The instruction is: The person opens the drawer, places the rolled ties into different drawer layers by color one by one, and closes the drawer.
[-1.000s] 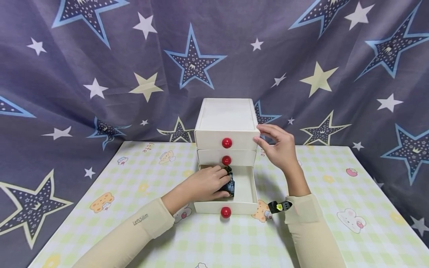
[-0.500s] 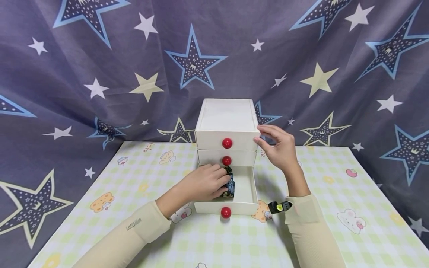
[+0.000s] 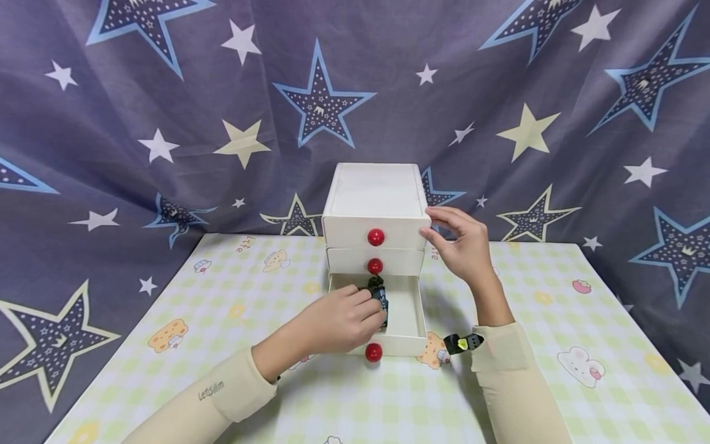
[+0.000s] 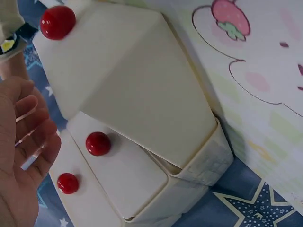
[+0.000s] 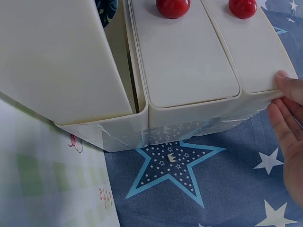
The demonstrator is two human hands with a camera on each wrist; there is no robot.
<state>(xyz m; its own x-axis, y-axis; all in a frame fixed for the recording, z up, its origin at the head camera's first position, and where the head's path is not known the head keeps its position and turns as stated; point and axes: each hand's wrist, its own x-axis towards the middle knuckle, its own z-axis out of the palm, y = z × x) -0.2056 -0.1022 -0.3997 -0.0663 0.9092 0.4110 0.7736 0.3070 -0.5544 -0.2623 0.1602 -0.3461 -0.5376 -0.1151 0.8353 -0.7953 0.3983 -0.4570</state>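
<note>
A white three-drawer cabinet (image 3: pixel 373 191) with red knobs stands on the table; its bottom drawer (image 3: pixel 409 311) is pulled out. A small dark patterned object (image 3: pixel 379 294) lies in that drawer near the back. My left hand (image 3: pixel 370 316) hovers over the drawer's front left, fingers loosely curled just in front of the object, holding nothing; the left wrist view shows the left hand (image 4: pixel 23 142) empty beside the cabinet (image 4: pixel 142 94). My right hand (image 3: pixel 431 223) touches the cabinet's top right front corner with its fingertips (image 5: pixel 285 82). The dark object (image 5: pixel 106 9) peeks out in the right wrist view.
The table carries a green checked cloth (image 3: pixel 554 320) with cartoon prints. A star-patterned curtain (image 3: pixel 166 123) hangs close behind the cabinet. A black and yellow wrist device (image 3: pixel 463 341) sits on my right forearm. The bottom drawer's knob (image 3: pixel 373 352) juts toward me.
My left hand has let go of the dark object and drawn back toward the drawer's front; the object stays in the drawer. The right hand has not moved.
</note>
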